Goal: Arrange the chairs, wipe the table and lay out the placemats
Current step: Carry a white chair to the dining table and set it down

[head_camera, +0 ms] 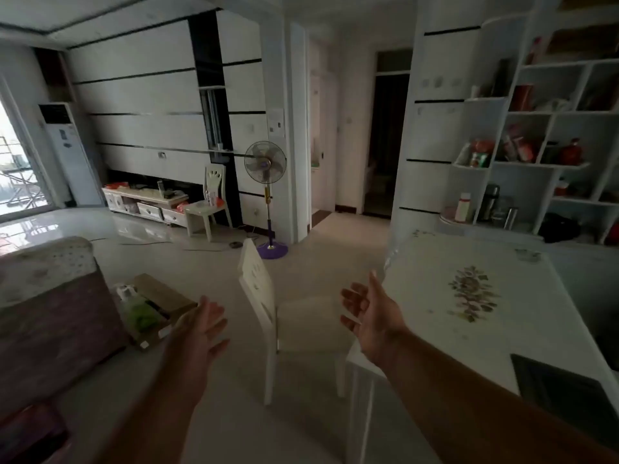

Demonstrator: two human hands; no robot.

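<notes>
Both arms are reaching out, left hand (201,324) and right hand (370,309) spread, grasping nothing, flanking the white chair (268,313) beside the counter (445,316) edge.

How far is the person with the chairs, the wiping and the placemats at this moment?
Nothing looks finished yet. In hand: the left hand and right hand are open and empty, reaching toward the white chair beside the table without touching it. Left: a second chair stands far off by the wall, and no cloth or laid placemats show on the table.
</notes>
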